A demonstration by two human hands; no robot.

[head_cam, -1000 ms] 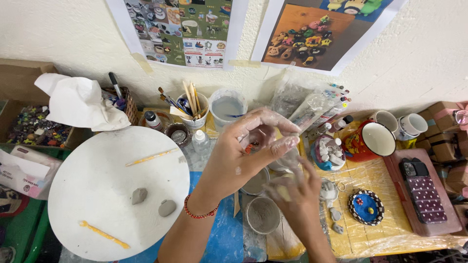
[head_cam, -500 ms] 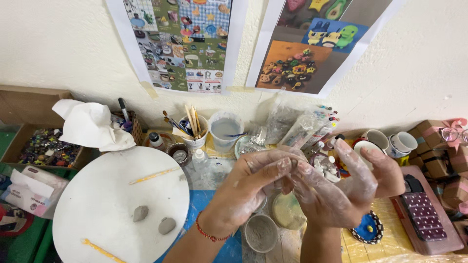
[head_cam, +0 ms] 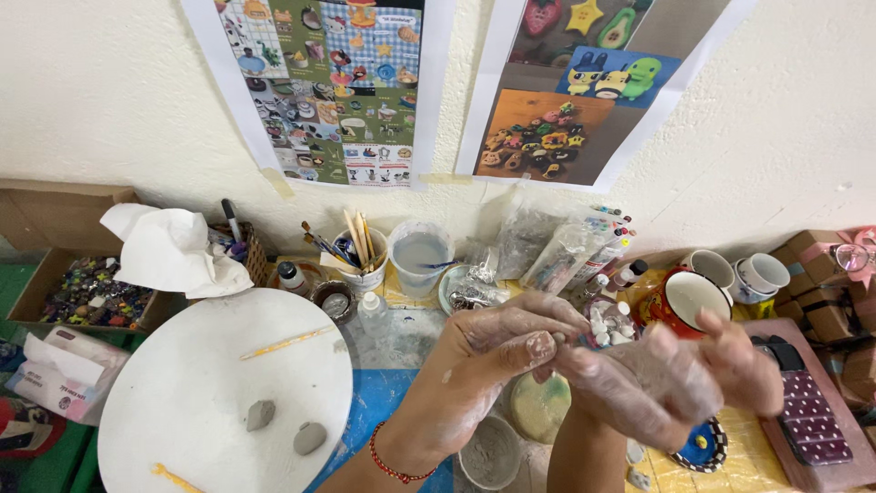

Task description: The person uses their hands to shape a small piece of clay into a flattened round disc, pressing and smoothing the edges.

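Clay-smeared left hand (head_cam: 497,351) and right hand (head_cam: 662,379) meet fingertip to fingertip, pinching a tiny grey clay bit (head_cam: 558,338) above the cluttered tabletop's (head_cam: 401,333) middle, right of the round white board (head_cam: 196,393).

Clay and craft workbench against a white wall.

Crowded with a cup of brushes (head_cam: 358,245), a cloudy water tub (head_cam: 420,256), mugs (head_cam: 693,297), bagged supplies (head_cam: 547,246) and a box of small painted pieces (head_cam: 87,297); grey clay lumps (head_cam: 260,415) on a round white board (head_cam: 201,383); reference picture sheets (head_cam: 333,87) taped above.
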